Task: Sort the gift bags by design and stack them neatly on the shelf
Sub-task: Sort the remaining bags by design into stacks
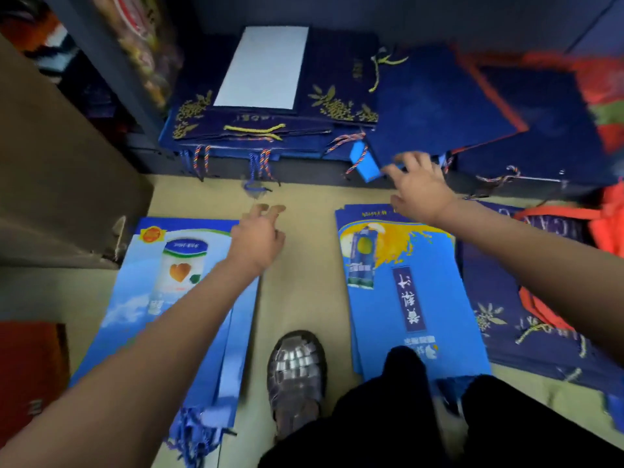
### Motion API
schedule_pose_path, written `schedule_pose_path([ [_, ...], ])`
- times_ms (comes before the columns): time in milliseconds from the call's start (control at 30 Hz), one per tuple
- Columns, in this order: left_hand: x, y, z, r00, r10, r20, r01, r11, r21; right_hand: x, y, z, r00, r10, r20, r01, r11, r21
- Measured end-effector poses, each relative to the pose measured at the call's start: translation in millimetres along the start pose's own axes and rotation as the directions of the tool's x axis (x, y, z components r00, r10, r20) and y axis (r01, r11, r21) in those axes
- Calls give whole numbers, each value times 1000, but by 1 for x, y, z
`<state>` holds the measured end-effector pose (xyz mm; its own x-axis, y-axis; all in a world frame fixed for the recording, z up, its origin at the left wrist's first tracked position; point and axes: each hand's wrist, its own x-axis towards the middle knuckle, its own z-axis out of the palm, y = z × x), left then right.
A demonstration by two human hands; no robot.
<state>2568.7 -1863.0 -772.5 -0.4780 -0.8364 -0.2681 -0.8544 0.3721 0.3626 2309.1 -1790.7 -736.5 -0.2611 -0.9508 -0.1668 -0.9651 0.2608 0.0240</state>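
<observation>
1. Navy gift bag, plain side up, lies tilted on the low shelf, its near corner right at the fingertips of the right hand.
2. Right hand: fingers spread and reaching onto that bag's edge; blurred, so cannot tell whether it touches or pinches it.
3. Left hand hovers over the tan floor, fingers loosely curled, holding nothing.
4. Navy bags with gold floral print lie stacked flat on the shelf's left part, cord handles hanging over the front edge.
5. White sheet lies on top of that navy stack.
6. Small blue tag hangs at the shelf front, just left of the right hand.
7. Light blue bags with a can picture are stacked flat on the floor, under the left forearm.
8. Blue bags with a yellow splash design are stacked on the floor, below the right hand.
9. More navy gold-print bags lie on the floor at right, under the right forearm.
10. Red-orange bags sit at the far right, partly on the navy ones.
11. Silver woven shoe stands on the floor between the two blue stacks.
12. Brown cardboard box is at left, beside the shelf.
</observation>
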Motion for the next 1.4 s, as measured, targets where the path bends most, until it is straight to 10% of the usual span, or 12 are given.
schedule_pose_path([
  [133, 54, 67, -15, 975, 179, -129, -165, 980, 111, 15, 57, 13, 952, 303, 50, -293, 845, 447],
  [267, 88, 109, -7, 962, 252, -108, -226, 951, 211, 35, 63, 41, 742, 618, 260, -379, 67, 923],
  [467, 115, 151, 23, 945, 325, -29, -298, 895, 333, 60, 40, 29, 751, 452, 481, -66, -674, 736],
  [633, 117, 165, 20, 980, 166, -106, -157, 983, 92, 71, 55, 24, 601, 548, 581, -189, -609, 770],
  [833, 113, 157, 14, 967, 243, -82, -221, 951, 218, 60, 77, 22, 570, 654, 496, -328, -373, 868],
  [1033, 107, 150, 25, 972, 211, -100, -180, 951, 253, -43, 192, 4, 488, 851, 192, -362, -3, 932],
  [1200, 96, 156, 34, 934, 348, -83, -302, 891, 339, -127, 232, 20, 500, 753, 427, -389, -245, 888],
  [1400, 92, 186, 45, 909, 413, -52, -378, 872, 311, -139, 226, 49, 526, 754, 392, -378, -205, 903],
])
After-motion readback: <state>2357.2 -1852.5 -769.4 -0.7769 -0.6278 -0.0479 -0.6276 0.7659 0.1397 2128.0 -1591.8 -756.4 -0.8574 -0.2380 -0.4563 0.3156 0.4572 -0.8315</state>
